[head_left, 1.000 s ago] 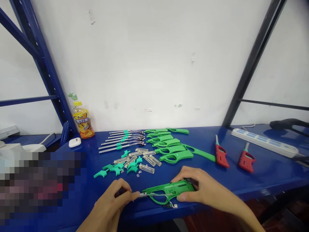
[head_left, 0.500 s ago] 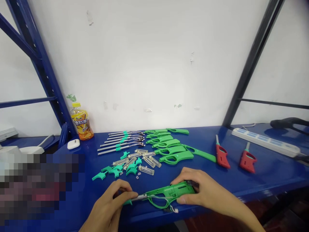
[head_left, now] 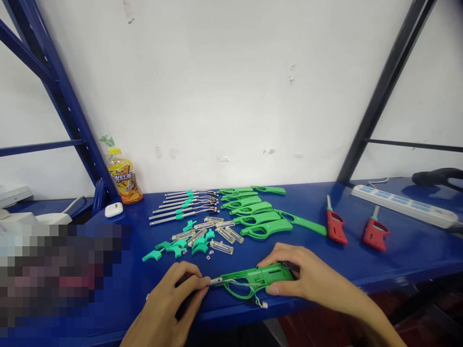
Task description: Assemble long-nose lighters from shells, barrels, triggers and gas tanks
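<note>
My left hand (head_left: 170,299) pinches the silver metal tube (head_left: 216,281) between thumb and fingers, covering most of its length. The tube's other end enters the front of an open green lighter casing half (head_left: 260,276), which lies inner side up near the table's front edge. My right hand (head_left: 300,272) grips the casing's rear, thumb along the near side and fingers over the far side. Thin wires run inside the casing past its finger loop, and a small white connector (head_left: 264,304) hangs out below it. A black part (head_left: 290,265) shows under the right fingers.
Beyond my hands lie teal triggers (head_left: 177,248), clear fuel tanks (head_left: 221,247), metal tubes with wires (head_left: 173,220) and green casing halves (head_left: 269,228). Two red lighters (head_left: 336,229) and a power strip (head_left: 403,206) are on the right. A drink bottle (head_left: 125,178) and white case (head_left: 114,209) stand left.
My left fingers have closed further over the tube, hiding the teal piece that showed beneath them. The right hand keeps its grip on the casing. The camera view has shifted slightly.
</note>
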`<action>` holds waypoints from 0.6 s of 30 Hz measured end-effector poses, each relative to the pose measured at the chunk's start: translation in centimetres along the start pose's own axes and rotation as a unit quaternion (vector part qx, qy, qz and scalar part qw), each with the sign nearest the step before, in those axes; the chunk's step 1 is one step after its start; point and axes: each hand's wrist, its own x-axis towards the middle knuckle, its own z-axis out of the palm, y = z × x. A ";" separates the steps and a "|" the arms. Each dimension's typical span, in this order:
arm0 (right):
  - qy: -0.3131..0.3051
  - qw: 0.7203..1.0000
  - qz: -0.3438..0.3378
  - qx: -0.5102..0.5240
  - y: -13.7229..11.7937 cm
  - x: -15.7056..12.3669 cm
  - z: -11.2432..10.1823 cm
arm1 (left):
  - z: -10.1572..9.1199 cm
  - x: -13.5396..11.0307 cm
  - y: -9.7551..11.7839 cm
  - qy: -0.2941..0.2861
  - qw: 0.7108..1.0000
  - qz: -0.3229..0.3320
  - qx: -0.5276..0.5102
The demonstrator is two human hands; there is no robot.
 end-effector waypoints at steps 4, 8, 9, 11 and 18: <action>-0.003 1.000 0.003 -0.007 -0.1 0.1 0.0 | 0.0 0.0 0.3 -0.005 1.000 -0.004 -0.008; 0.001 1.000 -0.002 -0.017 -0.2 0.2 0.0 | 0.1 0.1 0.6 0.006 1.000 -0.005 -0.003; 0.002 1.000 -0.002 -0.017 -0.2 0.2 0.0 | 0.1 0.1 0.6 0.007 1.000 -0.001 -0.003; 0.005 1.000 -0.002 -0.019 -0.1 0.2 0.1 | 0.2 0.0 0.4 0.007 1.000 0.007 0.001; 0.072 0.991 -0.023 -0.114 -1.8 -1.7 0.7 | 0.5 -0.5 -0.3 0.016 0.999 0.033 0.031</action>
